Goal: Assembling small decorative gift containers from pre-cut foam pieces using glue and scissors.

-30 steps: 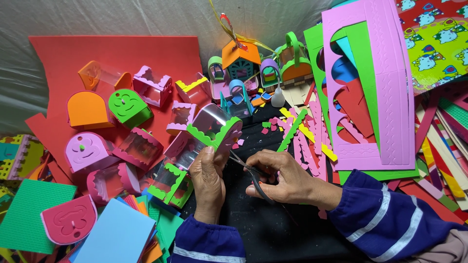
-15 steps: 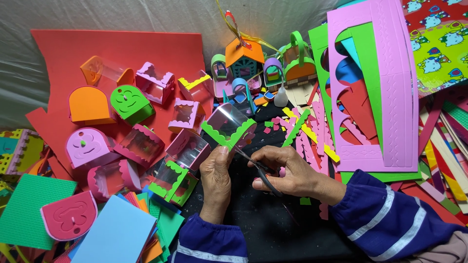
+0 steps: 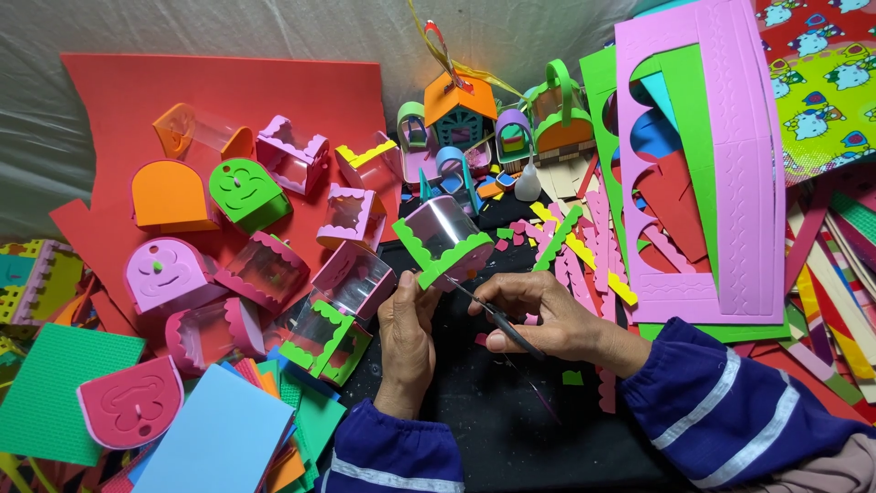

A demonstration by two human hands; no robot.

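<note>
Clear-walled box with green scalloped foam trim (image 3: 444, 242) sits tilted above the dark work mat (image 3: 511, 429), pinched at its lower green edge by the left hand (image 3: 408, 342), whose fingers close narrowly on the trim. The right hand (image 3: 547, 319) is curled around small dark-handled scissors (image 3: 497, 315), with the blades pointing up-left to touch the box's lower rim beside the left thumb.

Compared with half a second ago, the box has been raised slightly and turned so its clear face tips more toward the camera, and the scissor tips have come in closer to the green edge; a second ago the right hand lay lower and farther from it. That reads as trimming at the rim now being under way rather than being lined up.

Room is tight. Just left of the left hand lies a green-framed clear box (image 3: 324, 338), with a pink one (image 3: 354, 274) touching it above. Pink and yellow scalloped foam strips (image 3: 584, 256) lie close to the right of the scissors. Farther out, finished boxes cover a red foam sheet (image 3: 228, 110), small foam houses (image 3: 461, 110) stand behind, and a large pink cut-out sheet (image 3: 730, 183) lies at the right. The only bare surface is the mat below the wrists, between the two blue striped sleeves (image 3: 721, 411).
</note>
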